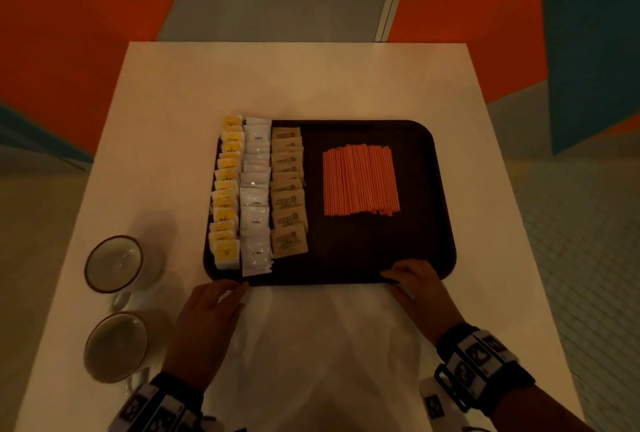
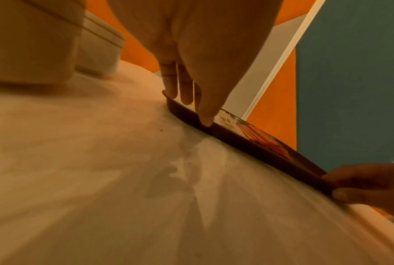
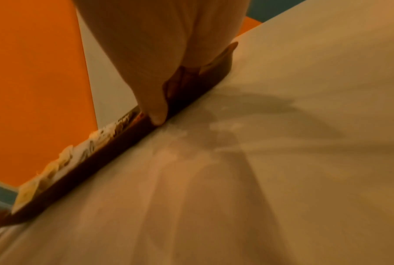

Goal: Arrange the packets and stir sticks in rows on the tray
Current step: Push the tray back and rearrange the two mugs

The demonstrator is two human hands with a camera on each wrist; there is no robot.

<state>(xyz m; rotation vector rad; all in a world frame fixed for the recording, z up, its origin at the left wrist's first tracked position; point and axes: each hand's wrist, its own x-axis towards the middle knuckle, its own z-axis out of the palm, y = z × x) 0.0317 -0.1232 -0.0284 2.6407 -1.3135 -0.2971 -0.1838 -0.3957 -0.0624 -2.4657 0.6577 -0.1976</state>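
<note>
Two hands at the near edge of a full tray.

The dark tray (image 1: 346, 272) sits on the white table (image 1: 294, 78). On its left side lie three rows: yellow packets (image 1: 227, 196), white packets (image 1: 255, 196) and brown packets (image 1: 288, 196). The orange sticks (image 1: 360, 180) lie side by side on the right. The left hand (image 1: 207, 320) touches the near rim with straight fingers. The right hand (image 1: 419, 288) holds the near rim, fingers on top and thumb against the edge. Two cups (image 1: 114, 263) stand to the left.
</note>
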